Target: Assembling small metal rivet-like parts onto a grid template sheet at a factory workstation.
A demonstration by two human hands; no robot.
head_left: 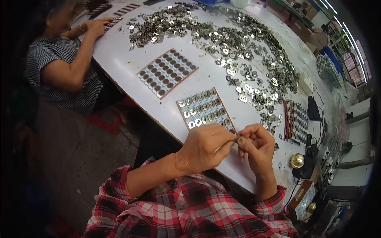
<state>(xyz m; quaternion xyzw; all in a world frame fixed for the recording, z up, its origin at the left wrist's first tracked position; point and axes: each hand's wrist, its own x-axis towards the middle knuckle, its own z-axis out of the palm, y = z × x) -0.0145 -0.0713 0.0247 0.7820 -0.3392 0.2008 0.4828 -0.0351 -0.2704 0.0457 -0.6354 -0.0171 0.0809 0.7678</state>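
My left hand [208,144] is closed, its fingertips pinched together near the lower right corner of a flat panel [185,116]. A small shiny bit shows among its fingers. Facing it, my right hand [258,150] pinches a small dark metal piece [239,141] between thumb and fingers. The two sets of fingertips meet or nearly meet there, so the piece's exact shape is hidden. The panel lies just beyond my left hand, with rows of round places; several hold shiny metal discs [192,125], while others look darker. My left hand covers its near edge.
A second panel [167,73] with dark round spots lies farther left. Loose small metal parts [226,35] spread across the far table. At right are stacked panels [295,121], a brass-coloured ball [297,160] and black cables. Another person [65,59] works at the table's left edge.
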